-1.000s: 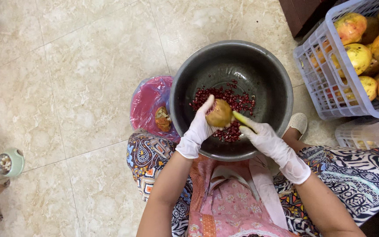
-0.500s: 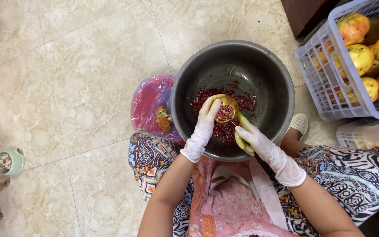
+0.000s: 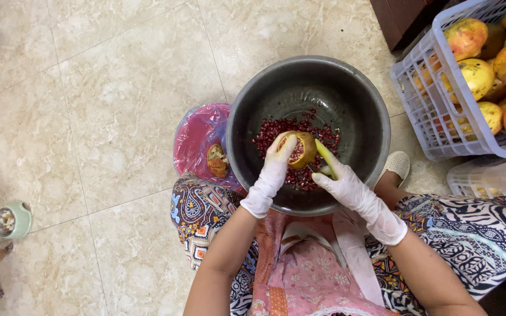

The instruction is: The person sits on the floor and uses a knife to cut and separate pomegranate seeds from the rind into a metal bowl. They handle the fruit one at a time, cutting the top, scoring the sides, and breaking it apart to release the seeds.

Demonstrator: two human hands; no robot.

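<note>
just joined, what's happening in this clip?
A seated person in white gloves works over a dark metal bowl on the floor. The left hand holds a cut pomegranate piece above the red seeds in the bowl; the right hand grips a yellow-handled tool beside it. A pink bag with peel sits left of the bowl, a basket of whole pomegranates to the right.

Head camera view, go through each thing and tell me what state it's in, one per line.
Pomegranate: cut open, held by the left hand over the basin.
Basin: holds loose red seeds.
Tool: gripped in the right hand.
Pink bag: open, peel inside.
Basket: full of whole fruit.
Small bowl: partly filled.
</note>
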